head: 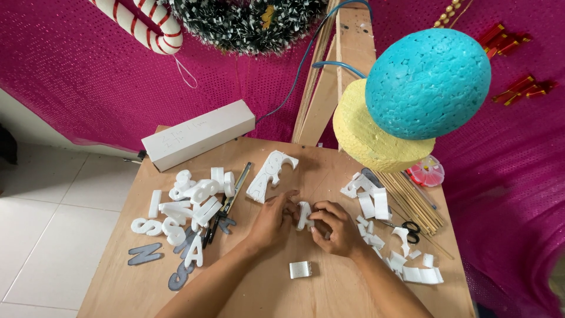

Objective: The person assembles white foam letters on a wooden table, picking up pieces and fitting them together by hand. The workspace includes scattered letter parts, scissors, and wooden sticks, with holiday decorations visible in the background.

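Note:
Both my hands meet over the middle of a wooden table (329, 291). My left hand (272, 221) and my right hand (334, 228) together grip a small white foam letter (304, 215), held upright between the fingers. A larger white foam cut-out (269, 175) lies just beyond my left hand. A small white foam block (299, 269) rests on the table close to my wrists.
A pile of white foam letters (188, 209) and grey letter templates (145, 254) lies at left, with a utility knife (235, 191). Foam scraps (382, 227), scissors (409, 229) and wooden skewers (412, 200) lie at right. A white box (197, 141) stands at the back. Blue (428, 82) and yellow (368, 138) foam balls hang near the right.

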